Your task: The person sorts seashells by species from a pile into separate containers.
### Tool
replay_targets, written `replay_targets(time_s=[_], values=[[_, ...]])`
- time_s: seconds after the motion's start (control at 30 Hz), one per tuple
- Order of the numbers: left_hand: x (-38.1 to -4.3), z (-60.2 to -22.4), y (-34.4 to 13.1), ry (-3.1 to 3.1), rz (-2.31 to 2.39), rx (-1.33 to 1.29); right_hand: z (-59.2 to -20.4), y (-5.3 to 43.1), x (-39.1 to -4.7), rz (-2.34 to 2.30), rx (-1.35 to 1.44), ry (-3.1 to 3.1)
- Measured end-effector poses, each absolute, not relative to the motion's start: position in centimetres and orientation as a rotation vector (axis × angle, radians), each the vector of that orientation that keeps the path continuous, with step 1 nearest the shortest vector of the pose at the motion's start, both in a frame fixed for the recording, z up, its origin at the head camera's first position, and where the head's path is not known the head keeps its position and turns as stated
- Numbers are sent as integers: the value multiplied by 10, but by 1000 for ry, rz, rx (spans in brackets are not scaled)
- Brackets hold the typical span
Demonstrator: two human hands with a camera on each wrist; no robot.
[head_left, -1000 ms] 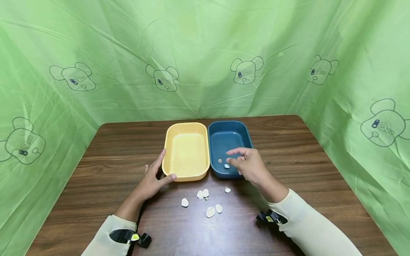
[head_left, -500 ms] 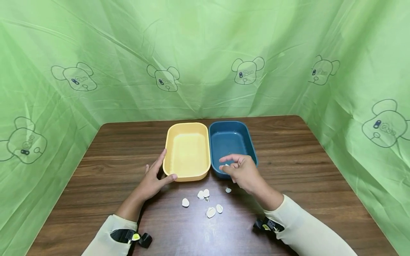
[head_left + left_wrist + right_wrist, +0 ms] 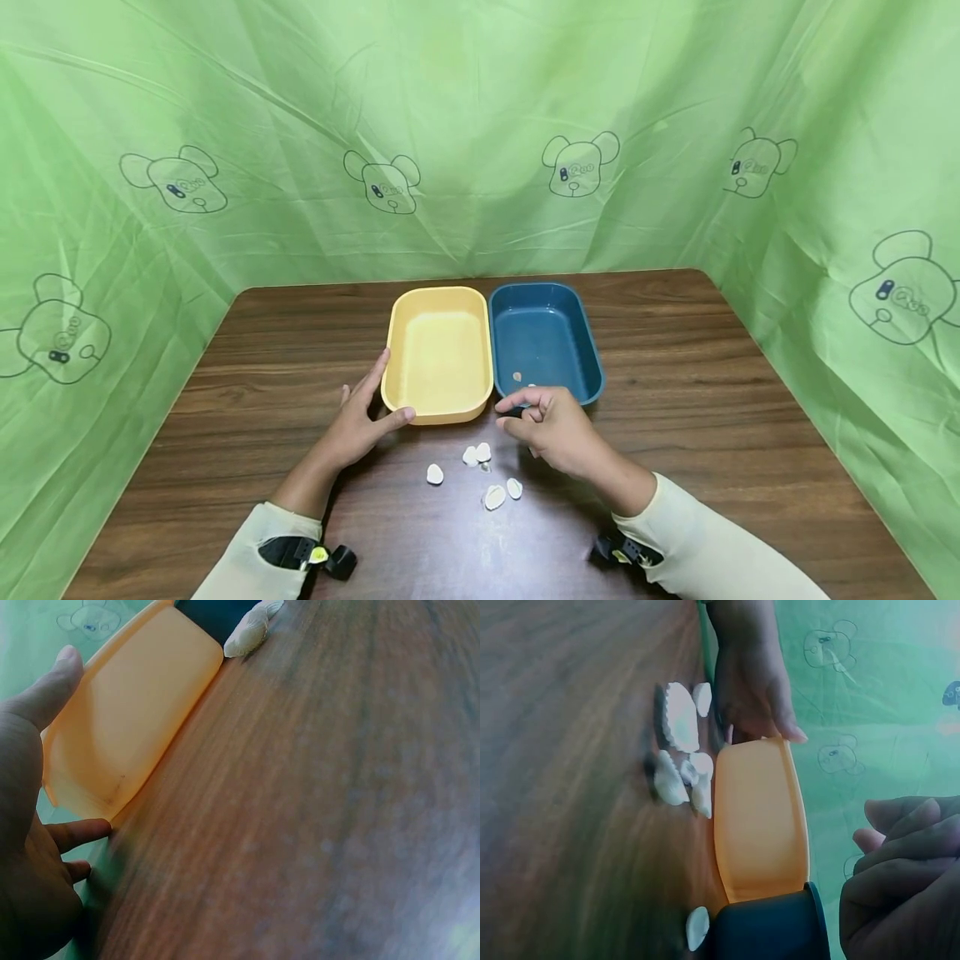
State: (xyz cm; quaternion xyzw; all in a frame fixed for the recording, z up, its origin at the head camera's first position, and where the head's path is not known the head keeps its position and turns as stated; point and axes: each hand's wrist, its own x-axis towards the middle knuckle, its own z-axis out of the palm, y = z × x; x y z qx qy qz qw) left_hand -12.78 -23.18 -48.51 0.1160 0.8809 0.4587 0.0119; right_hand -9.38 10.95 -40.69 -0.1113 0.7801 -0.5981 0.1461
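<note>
Got shells loose on worktop, midway between side edges, well in from far edge. Seeing left hand splayed at near-left corner of yellow bin; right hand half curled by blue bin, gripping nothing visible. Probably light, stiff, brittle: pinch softly by rims.

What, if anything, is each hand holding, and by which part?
Nothing appears held. The left hand rests, fingers spread, against the yellow tray's near-left corner without gripping; the right hand looks empty.
</note>
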Motion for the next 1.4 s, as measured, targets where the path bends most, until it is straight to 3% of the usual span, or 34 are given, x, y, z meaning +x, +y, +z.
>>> replay_targets(time_s=[0.6,1.4], values=[[-127,-486,-233,2744,1431,367,-430,130,-73,-1650,-372,2246],[-128,-486,-232,2747,1432,357,-458,151,-89,-1651,-127,2169]])
